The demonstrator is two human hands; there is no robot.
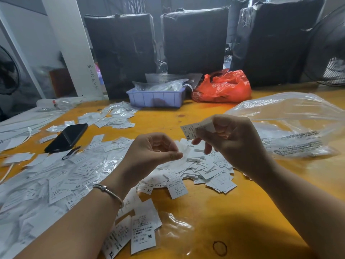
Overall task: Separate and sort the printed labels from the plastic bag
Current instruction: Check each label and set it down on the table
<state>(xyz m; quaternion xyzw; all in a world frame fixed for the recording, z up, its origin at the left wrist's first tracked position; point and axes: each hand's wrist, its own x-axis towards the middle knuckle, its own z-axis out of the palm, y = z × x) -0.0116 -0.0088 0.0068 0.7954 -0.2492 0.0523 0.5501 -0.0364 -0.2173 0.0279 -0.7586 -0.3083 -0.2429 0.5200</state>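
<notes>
Two hands up over the yellow counter (214, 212). Right hand (229, 139) pinching a white XS label (189, 130). Left hand (151, 152), thumb and fingers curled, pinching a thin clear wrapper (183, 153). Lots of printed labels (201, 171) heaped under both hands, mid-counter. Big clear plastic bag (291, 124) by the right edge. Black phone (67, 137) toward the left edge. Blue tray (155, 99) and red bag (224, 86) along the far edge.
</notes>
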